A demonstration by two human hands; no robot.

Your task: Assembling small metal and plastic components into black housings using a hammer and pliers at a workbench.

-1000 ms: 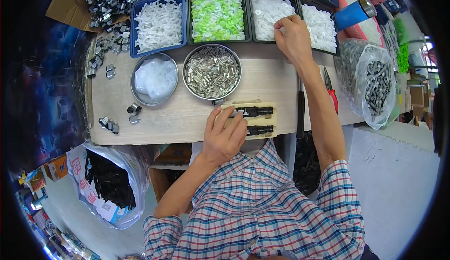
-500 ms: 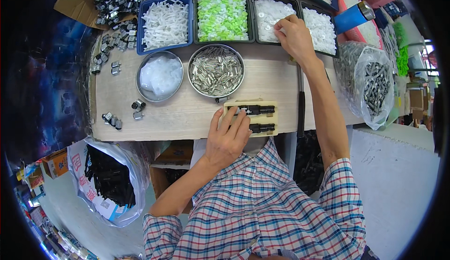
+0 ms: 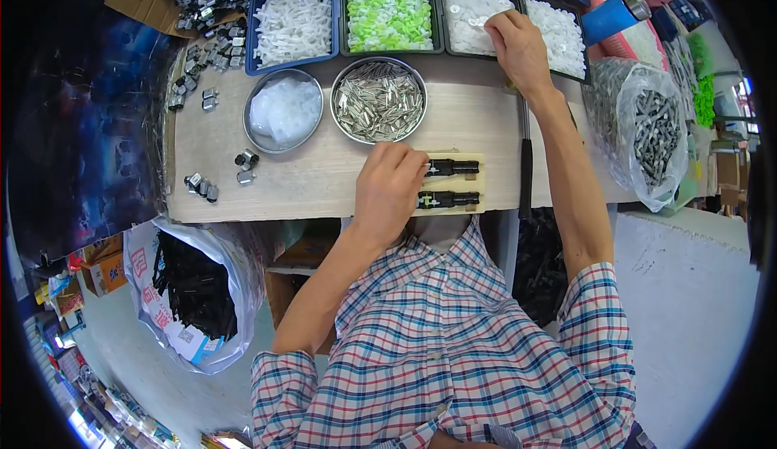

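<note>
Assembly in mid-cycle, by the look of it. Two black connector bodies [image 3: 450, 183] lie side by side in a pale wooden jig [image 3: 472, 184] at the near edge of the surface [image 3: 324, 182]. Left hand [image 3: 390, 190] rests on the jig's left end, fingers curled down over the ends of the connector bodies; whether they pinch a part cannot be told. Right hand [image 3: 518, 48] reaches far forward into a black tray of white washers [image 3: 477, 8], fingertips bent into the pile; a picked piece is not visible. Round steel bowl of metal pins [image 3: 379, 99] and bowl of clear parts [image 3: 283, 110] sit just behind the jig, both well filled. Bins of white clips [image 3: 293, 21] and green pieces [image 3: 390, 12] stand full. Judgement: both bodies seated, fitting of small parts under way, no finished pieces evident near the jig.
</note>
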